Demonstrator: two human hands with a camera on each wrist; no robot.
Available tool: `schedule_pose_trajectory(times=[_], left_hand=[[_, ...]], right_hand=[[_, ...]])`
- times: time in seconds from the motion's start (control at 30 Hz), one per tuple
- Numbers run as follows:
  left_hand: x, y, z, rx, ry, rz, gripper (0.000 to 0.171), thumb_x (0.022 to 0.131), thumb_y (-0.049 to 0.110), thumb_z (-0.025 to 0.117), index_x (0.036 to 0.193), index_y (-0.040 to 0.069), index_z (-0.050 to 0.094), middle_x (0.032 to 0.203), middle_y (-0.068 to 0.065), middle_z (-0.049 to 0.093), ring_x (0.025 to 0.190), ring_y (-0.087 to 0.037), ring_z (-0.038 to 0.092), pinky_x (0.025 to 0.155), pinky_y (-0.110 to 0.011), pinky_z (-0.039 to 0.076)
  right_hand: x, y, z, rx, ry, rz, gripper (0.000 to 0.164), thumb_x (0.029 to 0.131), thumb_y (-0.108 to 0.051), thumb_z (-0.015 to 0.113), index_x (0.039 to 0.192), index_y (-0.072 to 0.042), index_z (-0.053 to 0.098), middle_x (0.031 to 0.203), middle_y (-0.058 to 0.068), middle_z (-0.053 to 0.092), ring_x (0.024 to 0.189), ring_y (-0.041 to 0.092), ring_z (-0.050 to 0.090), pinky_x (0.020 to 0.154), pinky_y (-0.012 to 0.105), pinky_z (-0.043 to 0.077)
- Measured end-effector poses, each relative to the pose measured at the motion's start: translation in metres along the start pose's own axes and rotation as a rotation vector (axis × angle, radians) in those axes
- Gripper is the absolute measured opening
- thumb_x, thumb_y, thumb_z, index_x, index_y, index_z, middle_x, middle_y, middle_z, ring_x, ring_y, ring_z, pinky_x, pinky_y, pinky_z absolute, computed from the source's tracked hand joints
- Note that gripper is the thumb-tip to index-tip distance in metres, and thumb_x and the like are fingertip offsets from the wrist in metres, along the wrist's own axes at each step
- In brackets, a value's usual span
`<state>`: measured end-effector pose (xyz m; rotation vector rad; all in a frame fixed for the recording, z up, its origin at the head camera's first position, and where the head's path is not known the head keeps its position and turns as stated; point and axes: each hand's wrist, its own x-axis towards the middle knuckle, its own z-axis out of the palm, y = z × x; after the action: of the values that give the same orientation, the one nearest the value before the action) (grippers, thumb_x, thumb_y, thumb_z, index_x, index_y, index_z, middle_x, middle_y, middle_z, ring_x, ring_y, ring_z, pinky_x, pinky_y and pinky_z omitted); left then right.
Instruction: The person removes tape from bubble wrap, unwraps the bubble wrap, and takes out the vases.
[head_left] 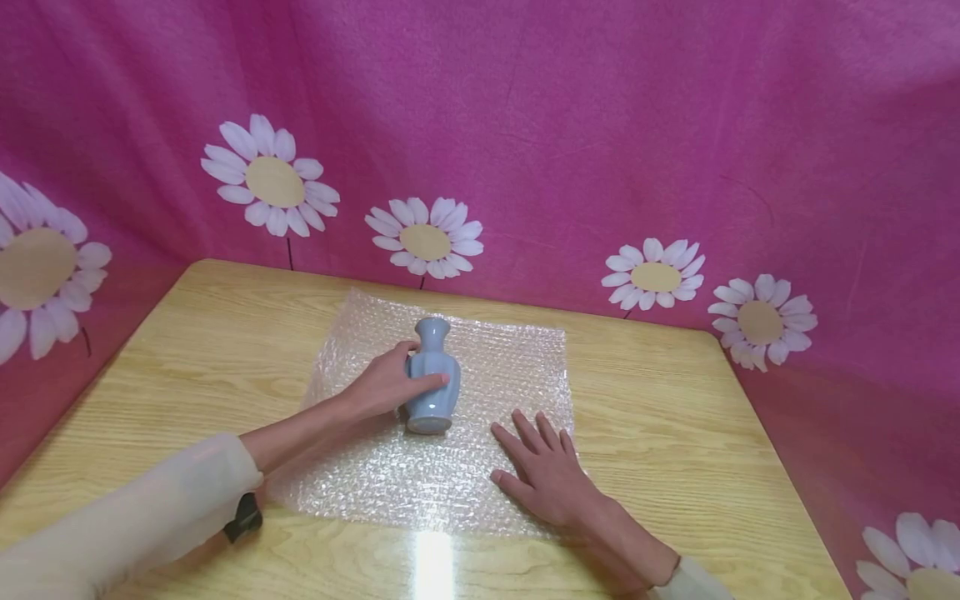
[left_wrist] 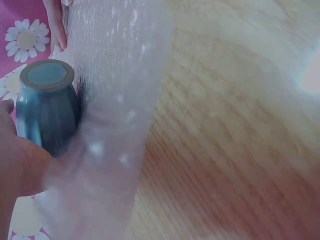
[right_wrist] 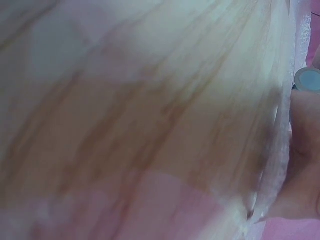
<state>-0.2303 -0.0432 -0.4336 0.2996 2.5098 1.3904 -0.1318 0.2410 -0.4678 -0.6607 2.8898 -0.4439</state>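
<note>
A glossy blue-grey vase [head_left: 435,400] lies on its side over a sheet of clear bubble wrap [head_left: 465,492], its flared mouth pointing away and its base facing me. My left hand [head_left: 381,385] grips the vase's body from the left, with the thumb across the top. In the left wrist view the ringed base of the vase [left_wrist: 47,75] shows beyond the left hand [left_wrist: 22,165]. On the wrap's right part rests my right hand [head_left: 551,479], palm down with fingers spread. Only part of that right hand [right_wrist: 305,165] appears in the right wrist view.
The wrap lies on a light wooden table [head_left: 660,417]. Behind and at both sides hangs a magenta cloth [head_left: 525,150] printed with white daisies. A dark object [head_left: 243,517] shows under the left sleeve [head_left: 165,492]. Light glares off the table's near edge.
</note>
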Motion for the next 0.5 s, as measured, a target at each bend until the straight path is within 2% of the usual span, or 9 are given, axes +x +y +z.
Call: schedule_pose_trajectory(times=[0.2,0.5], left_hand=[[0.0038,-0.0005,0.0030,-0.031,-0.025,-0.018,0.088,0.087,0.049,0.073,0.149,0.000,0.035,0.124,-0.017,0.063,0.102,-0.026,0.065,0.093,-0.042,0.052],[0.0076,0.0012,0.0045,0.043,-0.014,-0.031,0.091,0.084,0.055,0.073,0.149,0.002,0.038,0.118,-0.015,0.067,0.098,-0.024,0.066,0.091,-0.043,0.052]], right_hand=[[0.0005,0.0013,0.0011,-0.005,-0.004,0.002,0.067,0.101,-0.056,0.045,0.158,-0.026,0.031,0.164,0.013,0.017,0.147,0.045,0.008,0.111,0.071,0.010],[0.0007,0.0019,0.0013,-0.015,-0.005,-0.001,0.067,0.101,-0.057,0.043,0.158,-0.026,0.030,0.164,0.012,0.016,0.148,0.044,0.006,0.112,0.070,0.009]])
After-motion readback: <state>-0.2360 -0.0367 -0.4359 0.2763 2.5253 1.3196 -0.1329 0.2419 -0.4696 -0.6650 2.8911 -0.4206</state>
